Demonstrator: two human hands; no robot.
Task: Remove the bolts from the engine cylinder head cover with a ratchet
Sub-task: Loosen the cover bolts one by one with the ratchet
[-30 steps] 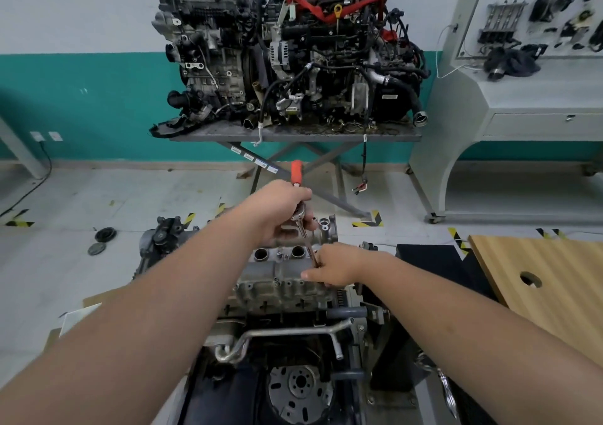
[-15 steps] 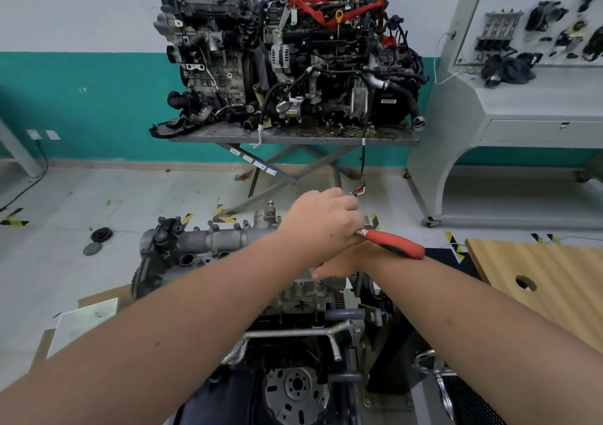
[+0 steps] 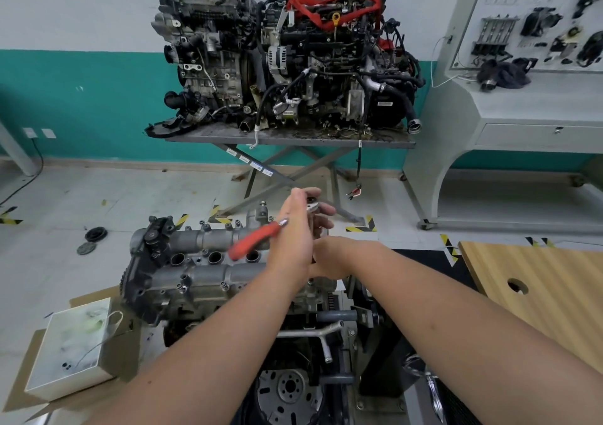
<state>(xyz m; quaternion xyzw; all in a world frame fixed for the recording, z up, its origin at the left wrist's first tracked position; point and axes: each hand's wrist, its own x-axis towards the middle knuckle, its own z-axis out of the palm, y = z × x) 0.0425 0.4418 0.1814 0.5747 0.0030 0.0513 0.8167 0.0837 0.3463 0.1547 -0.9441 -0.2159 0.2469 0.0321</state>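
The grey cylinder head cover (image 3: 202,261) tops the engine in front of me, with small bolts (image 3: 182,289) along its near edge. My left hand (image 3: 298,232) grips the ratchet's metal head above the cover's right end. The ratchet's red handle (image 3: 251,244) sticks out down and to the left over the cover. Just below, my right hand (image 3: 329,258) is curled round the extension bar (image 3: 315,228) under the ratchet head. My left wrist hides the right hand's fingers, and the socket end is hidden too.
A white box (image 3: 70,346) lies on cardboard at the lower left. To the right is a wooden board (image 3: 538,281) with a hole. Behind stands a second engine (image 3: 287,59) on a scissor stand, with a grey display bench (image 3: 522,98) at the right. Round black parts (image 3: 96,233) lie on the floor.
The red handle has swung from pointing away, round to the right, and now points left. My left hand has shifted to the ratchet head; my right hand stays low on the bar.
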